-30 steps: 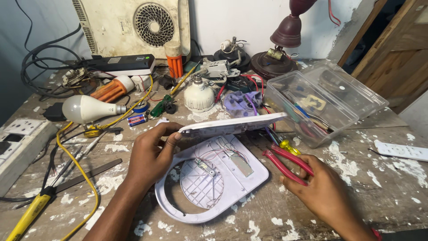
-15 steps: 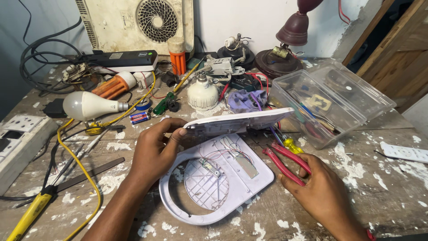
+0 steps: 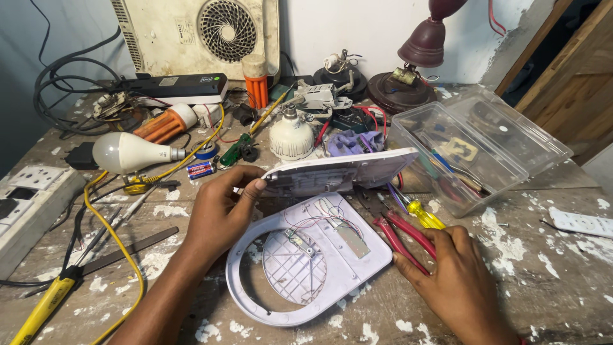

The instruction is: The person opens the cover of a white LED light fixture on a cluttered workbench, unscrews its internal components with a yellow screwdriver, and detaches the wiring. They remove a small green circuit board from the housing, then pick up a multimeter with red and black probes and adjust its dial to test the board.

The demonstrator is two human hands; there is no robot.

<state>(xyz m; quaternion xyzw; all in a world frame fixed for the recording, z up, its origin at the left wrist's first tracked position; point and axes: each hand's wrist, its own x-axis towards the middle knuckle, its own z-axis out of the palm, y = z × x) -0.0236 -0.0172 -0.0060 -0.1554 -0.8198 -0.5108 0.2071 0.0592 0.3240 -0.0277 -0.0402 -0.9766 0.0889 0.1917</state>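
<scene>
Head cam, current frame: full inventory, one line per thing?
lower housing: 1, pale lilac, flat on bench centre, wires inside
upper cover: 1, white, raised at its left end over the housing
pliers: 1, red handles, right of housing
yellow screwdriver: 1, beside pliers
clear box: 1, open, right rear, small parts inside
bulbs: 2, white, one lying left, one upright centre
yellow cable: 1, across left bench
maroon lamp: 1, rear
left hand: fingers grip cover's left end
right hand: rests on pliers handles
</scene>
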